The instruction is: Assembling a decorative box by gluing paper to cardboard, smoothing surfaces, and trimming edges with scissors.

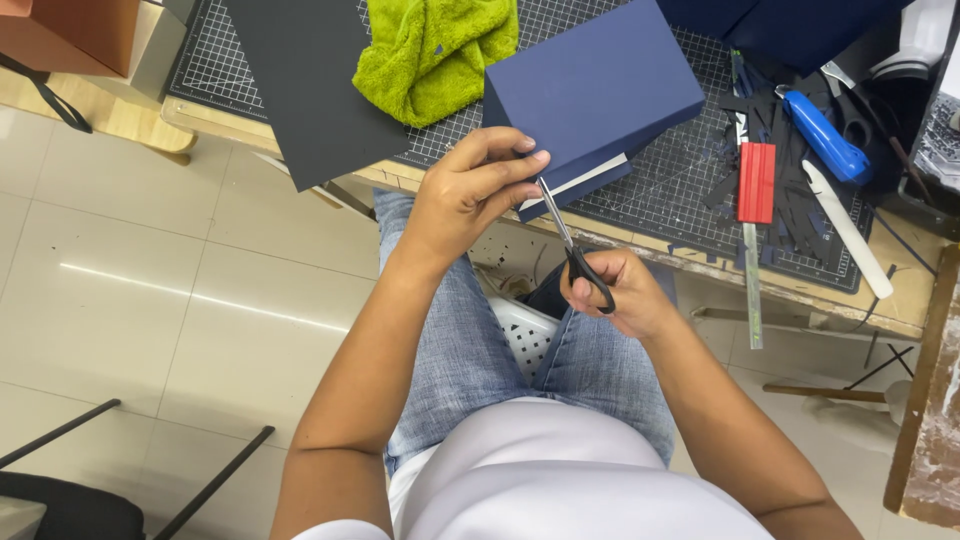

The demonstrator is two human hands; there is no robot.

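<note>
At frame centre the left hand point(470, 195) pinches the stiff, light blue box point(590, 95) by its lower corner; the right hand point(615, 290) grips scissors point(570, 245), fingers closed through the handles

Navy blue box point(592, 92), lime green towel point(436, 52), black-handled scissors point(575, 250), white-gridded grey mat point(660, 190).

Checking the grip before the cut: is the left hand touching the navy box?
Touching. The head view shows the left hand with its fingertips pressed on the lower edge of the navy box, right above the scissors held by the right hand.
</note>
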